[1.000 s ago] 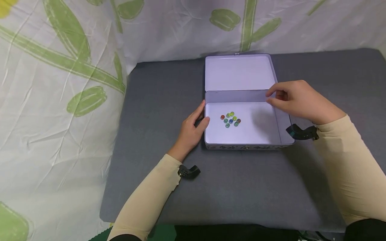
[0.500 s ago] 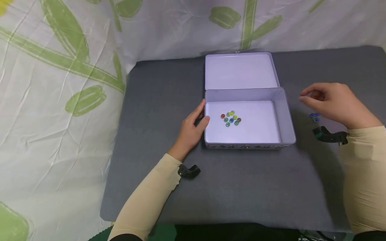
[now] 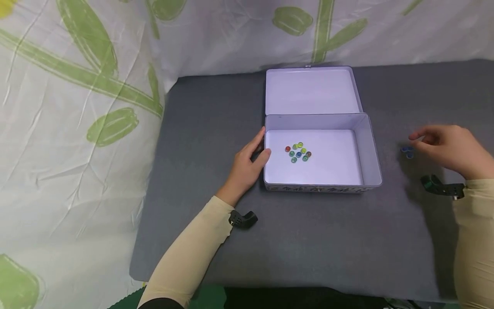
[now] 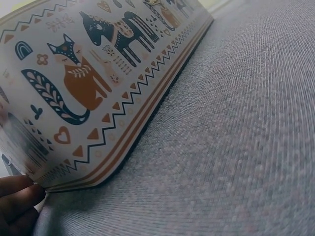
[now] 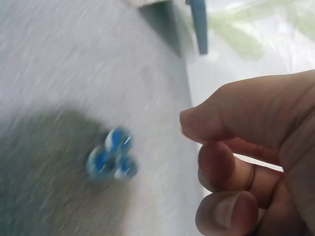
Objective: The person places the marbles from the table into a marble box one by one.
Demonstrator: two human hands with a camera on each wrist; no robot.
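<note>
A tin box (image 3: 335, 165) stands with its lid (image 3: 312, 91) tipped back, and several coloured glass marbles (image 3: 303, 150) lie on its floor, left of centre. My left hand (image 3: 247, 167) rests against the box's left side, fingers along the wall. In the left wrist view, fingertips touch a corner of the printed box wall (image 4: 93, 83). To the right of the box, three blue marbles (image 5: 118, 140) sit clustered on the table. Above and just right of them is my right hand (image 3: 451, 148), fingers loosely bent, thumb near the fingertips, with nothing visible between them.
Grey cloth covers the table (image 3: 316, 240). A white curtain (image 3: 216, 38) with green leaf prints hangs behind it and along the left. The opened lid leans back close to the curtain.
From over the box's right edge, my right hand has moved right to the three blue marbles, which came into view. The left hand and the box have stayed put.
</note>
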